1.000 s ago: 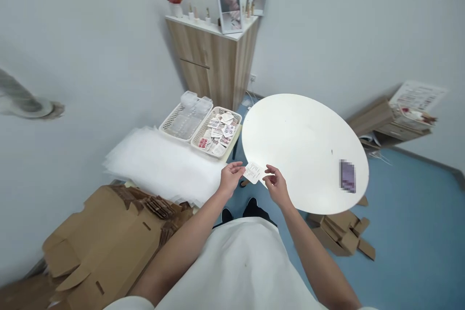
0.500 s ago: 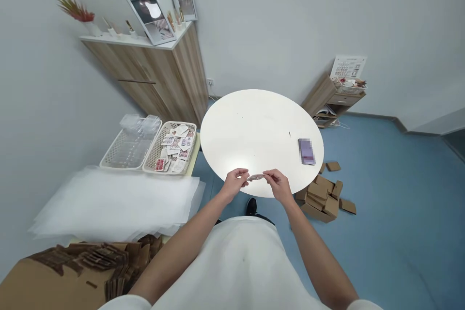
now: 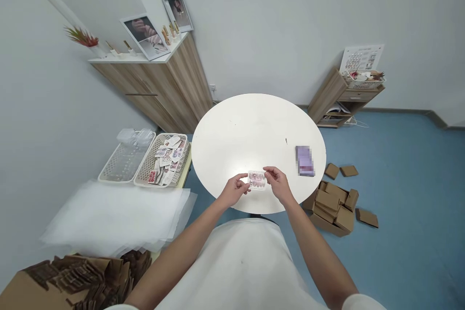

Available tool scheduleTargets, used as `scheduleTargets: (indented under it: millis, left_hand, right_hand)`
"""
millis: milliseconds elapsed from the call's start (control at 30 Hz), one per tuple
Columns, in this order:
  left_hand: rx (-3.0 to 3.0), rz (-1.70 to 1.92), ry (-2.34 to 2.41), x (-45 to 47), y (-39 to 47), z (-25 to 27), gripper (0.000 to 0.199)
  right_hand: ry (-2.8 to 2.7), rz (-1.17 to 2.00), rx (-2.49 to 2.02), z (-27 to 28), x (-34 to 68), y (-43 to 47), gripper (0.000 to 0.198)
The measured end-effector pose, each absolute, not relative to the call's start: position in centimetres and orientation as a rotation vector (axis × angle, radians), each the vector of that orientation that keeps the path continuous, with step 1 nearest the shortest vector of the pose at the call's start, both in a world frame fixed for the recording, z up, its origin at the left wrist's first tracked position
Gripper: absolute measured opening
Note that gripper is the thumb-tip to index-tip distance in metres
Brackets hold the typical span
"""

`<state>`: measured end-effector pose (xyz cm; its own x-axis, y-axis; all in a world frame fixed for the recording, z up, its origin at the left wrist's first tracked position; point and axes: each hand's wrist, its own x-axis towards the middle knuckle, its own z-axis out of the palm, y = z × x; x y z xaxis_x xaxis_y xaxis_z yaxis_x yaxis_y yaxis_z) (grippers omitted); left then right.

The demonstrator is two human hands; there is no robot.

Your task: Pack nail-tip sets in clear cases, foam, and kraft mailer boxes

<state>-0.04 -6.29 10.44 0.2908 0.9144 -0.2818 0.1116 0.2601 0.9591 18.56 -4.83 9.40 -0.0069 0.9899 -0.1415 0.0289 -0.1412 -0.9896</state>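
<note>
- Card [image 3: 257, 180] held up in front of the table [image 3: 250, 126], seen against its near edge, left of the right-hand rim's purple pack [image 3: 304, 161]. Two rows of small pinkish ovals face up.
- Left hand [image 3: 234, 190]: thumb and forefinger pinched nearly together on the card's left end.
- Right hand [image 3: 278, 185]: fingertips pinched at the card's upper right corner; little gap between them.
- Risk: slip. Both holds look to be on the margins only; one letting go early could tilt the card or drop it.
- Risk: fall to the floor [image 3: 407, 193] rather than the tabletop, since the near edge lies just below in view.
- Risk: bending, or ovals working loose, if the hands pull or press unevenly. Judgement only; how they are fixed doesn't show.
- Card's height over the table: can't tell. Underside hidden; print too small to read.
- Purple pack pixelated, contents unclear.
- Basket [image 3: 136, 179] beyond the left edge: lower cards buried under upper ones.
- Cardboard [image 3: 25, 290] cut off at bottom left.
</note>
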Motion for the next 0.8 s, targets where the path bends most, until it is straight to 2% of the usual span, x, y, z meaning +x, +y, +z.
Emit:
scheduleTargets:
  millis: [100,367,533,600,800]
  left_hand:
    - [1.216,0.761,1.192,0.8,-5.6,10.4,0.054]
    - [1.292,0.778,1.269,2.5,-4.5,9.6,0.048]
    - [1.274,0.818,1.274,2.9,-4.4,8.9,0.048]
    - [1.261,0.811,1.271,2.7,-4.3,8.5,0.050]
    - [1.243,0.750,1.213,1.1,-4.0,8.0,0.056]
  right_hand:
    - [-1.157,1.321,-1.350,9.1,19.5,-4.5,0.031]
    - [-1.168,1.362,-1.355,7.6,21.4,-4.6,0.036]
    - [-1.307,1.397,-1.341,6.6,21.4,-5.1,0.069]
    - [-1.393,1.391,-1.360,6.4,21.1,-5.2,0.077]
    - [-1.487,1.372,-1.416,6.6,20.0,-4.3,0.067]
